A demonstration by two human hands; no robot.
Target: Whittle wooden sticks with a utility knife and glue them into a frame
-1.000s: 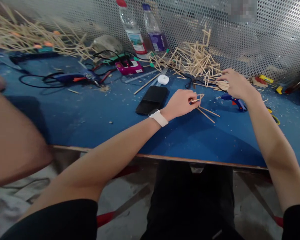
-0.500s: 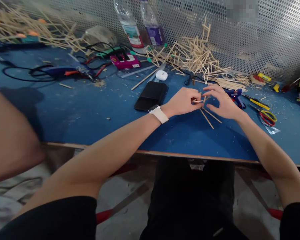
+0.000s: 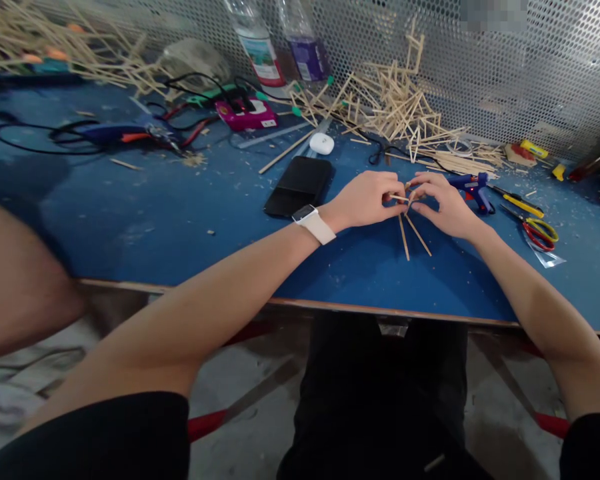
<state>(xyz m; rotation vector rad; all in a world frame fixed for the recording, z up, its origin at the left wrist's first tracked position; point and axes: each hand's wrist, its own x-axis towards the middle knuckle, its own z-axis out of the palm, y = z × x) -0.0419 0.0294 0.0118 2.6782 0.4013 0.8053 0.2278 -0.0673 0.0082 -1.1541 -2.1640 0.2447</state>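
Note:
Several thin wooden sticks (image 3: 419,235), seemingly joined, are held between my two hands over the blue table (image 3: 370,273); two of them slant down toward me. My left hand (image 3: 373,199), with a pale-banded watch (image 3: 314,224) at its wrist, pinches the sticks between thumb and fingers. From the other side my right hand (image 3: 443,203) closes its thumb and fingertips on the same sticks. Fingers hide where the sticks meet. Just beyond my right hand lies a blue glue gun (image 3: 473,189). A black phone-like slab (image 3: 299,187) rests left of my left hand.
Scissors (image 3: 539,232) and a yellow-handled cutter (image 3: 523,202) lie at right. Wooden sticks (image 3: 395,110) pile up against the perforated metal panel (image 3: 480,73). A pink power strip (image 3: 247,115), bottles (image 3: 261,57) and cabled pliers-like tools (image 3: 125,133) sit further left. Another person's arm (image 3: 20,280) enters at left.
My right fingers have closed in from apart onto the sticks. The lower stick ends have swung left and point more steeply toward me. The view has shifted slightly.

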